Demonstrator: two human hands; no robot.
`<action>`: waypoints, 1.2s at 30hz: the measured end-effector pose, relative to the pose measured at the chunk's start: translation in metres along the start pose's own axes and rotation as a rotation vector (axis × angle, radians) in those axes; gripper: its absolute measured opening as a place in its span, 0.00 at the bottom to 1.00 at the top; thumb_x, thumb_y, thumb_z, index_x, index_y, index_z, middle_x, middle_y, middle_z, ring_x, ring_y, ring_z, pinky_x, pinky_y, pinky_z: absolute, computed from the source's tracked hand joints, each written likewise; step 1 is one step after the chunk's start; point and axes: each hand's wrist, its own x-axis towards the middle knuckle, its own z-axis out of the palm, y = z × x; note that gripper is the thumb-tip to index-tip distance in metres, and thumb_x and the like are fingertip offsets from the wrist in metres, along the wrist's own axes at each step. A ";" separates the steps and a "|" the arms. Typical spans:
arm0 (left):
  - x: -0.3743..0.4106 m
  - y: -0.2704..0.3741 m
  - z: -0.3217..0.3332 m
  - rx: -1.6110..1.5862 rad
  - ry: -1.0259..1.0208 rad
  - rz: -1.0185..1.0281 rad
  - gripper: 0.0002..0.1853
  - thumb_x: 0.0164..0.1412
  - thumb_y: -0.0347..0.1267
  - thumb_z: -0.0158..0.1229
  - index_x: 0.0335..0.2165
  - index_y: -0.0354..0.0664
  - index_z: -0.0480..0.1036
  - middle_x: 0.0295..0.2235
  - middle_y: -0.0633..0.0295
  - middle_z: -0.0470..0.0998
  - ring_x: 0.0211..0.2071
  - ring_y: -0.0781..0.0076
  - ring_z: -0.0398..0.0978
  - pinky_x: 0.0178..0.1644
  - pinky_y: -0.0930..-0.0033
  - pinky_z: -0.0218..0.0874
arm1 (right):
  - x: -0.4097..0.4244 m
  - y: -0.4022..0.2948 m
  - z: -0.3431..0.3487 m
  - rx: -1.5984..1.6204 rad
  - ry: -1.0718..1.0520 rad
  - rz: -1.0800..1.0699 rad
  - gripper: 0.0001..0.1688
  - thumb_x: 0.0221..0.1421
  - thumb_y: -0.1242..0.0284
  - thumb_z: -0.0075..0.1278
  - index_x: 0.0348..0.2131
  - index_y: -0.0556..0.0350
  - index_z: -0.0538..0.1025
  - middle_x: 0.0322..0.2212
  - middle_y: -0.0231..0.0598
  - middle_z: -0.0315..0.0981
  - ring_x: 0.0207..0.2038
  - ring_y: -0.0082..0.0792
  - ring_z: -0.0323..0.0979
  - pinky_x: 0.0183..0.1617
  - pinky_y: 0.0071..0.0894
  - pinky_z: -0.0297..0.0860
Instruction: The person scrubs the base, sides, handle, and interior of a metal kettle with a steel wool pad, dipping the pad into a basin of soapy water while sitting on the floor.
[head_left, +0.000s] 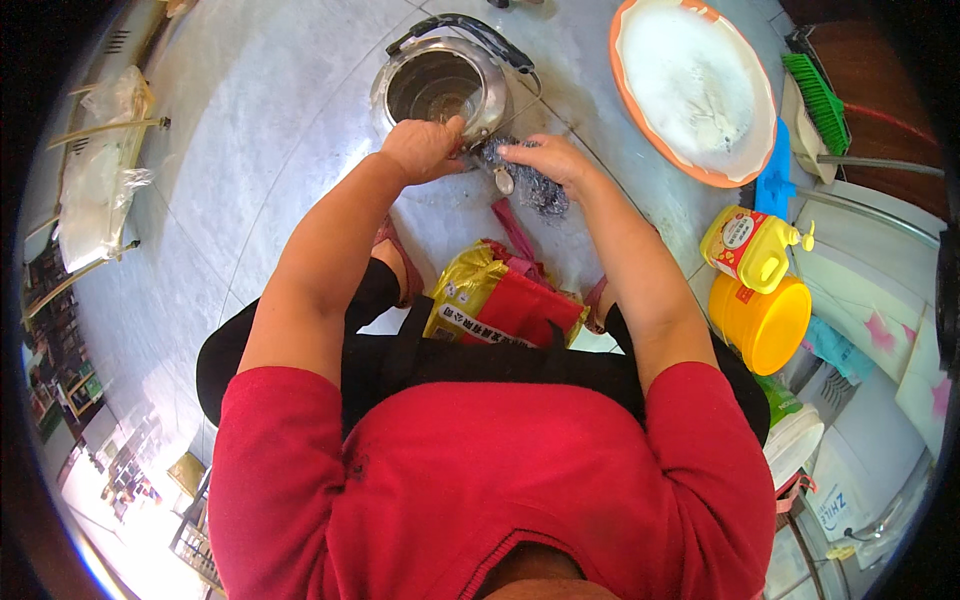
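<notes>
A stainless steel kettle (491, 86) with a raised black handle stands on the tiled floor, its top uncovered and its inside stained. My left hand (426, 150) grips the kettle's near rim, with the fingers partly hidden. Close to the right of it, my right hand (551, 161) holds a grey metal scouring pad (544, 196) against the kettle's near right side. A small pale oval piece (504, 181) hangs beside the pad; what it belongs to is unclear.
An orange-rimmed basin (626, 97) of foamy water is at the upper right. Below it stand a yellow pump bottle (739, 244) and a yellow bucket (757, 319). A green-bristled brush (817, 101) lies farther right. A red and yellow bag (502, 300) sits between my feet.
</notes>
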 end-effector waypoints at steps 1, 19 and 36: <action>0.002 0.002 -0.002 0.048 -0.023 0.001 0.19 0.51 0.45 0.58 0.33 0.43 0.65 0.25 0.55 0.77 0.29 0.51 0.76 0.31 0.55 0.66 | 0.001 -0.001 -0.002 -0.022 -0.049 0.010 0.25 0.44 0.59 0.62 0.35 0.62 0.74 0.30 0.38 0.74 0.32 0.26 0.70 0.34 0.28 0.67; 0.011 -0.021 0.018 0.003 0.150 0.231 0.21 0.42 0.44 0.64 0.28 0.45 0.65 0.18 0.58 0.73 0.23 0.54 0.75 0.25 0.56 0.65 | -0.009 -0.011 0.008 -0.033 -0.149 0.128 0.22 0.42 0.66 0.62 0.34 0.67 0.76 0.30 0.41 0.76 0.32 0.30 0.71 0.38 0.30 0.66; 0.016 -0.029 0.023 0.038 0.143 0.279 0.20 0.43 0.44 0.63 0.30 0.46 0.65 0.21 0.60 0.74 0.25 0.57 0.75 0.27 0.57 0.66 | 0.005 0.038 0.060 0.187 0.057 0.148 0.17 0.44 0.68 0.60 0.31 0.63 0.75 0.25 0.36 0.74 0.27 0.29 0.70 0.33 0.31 0.67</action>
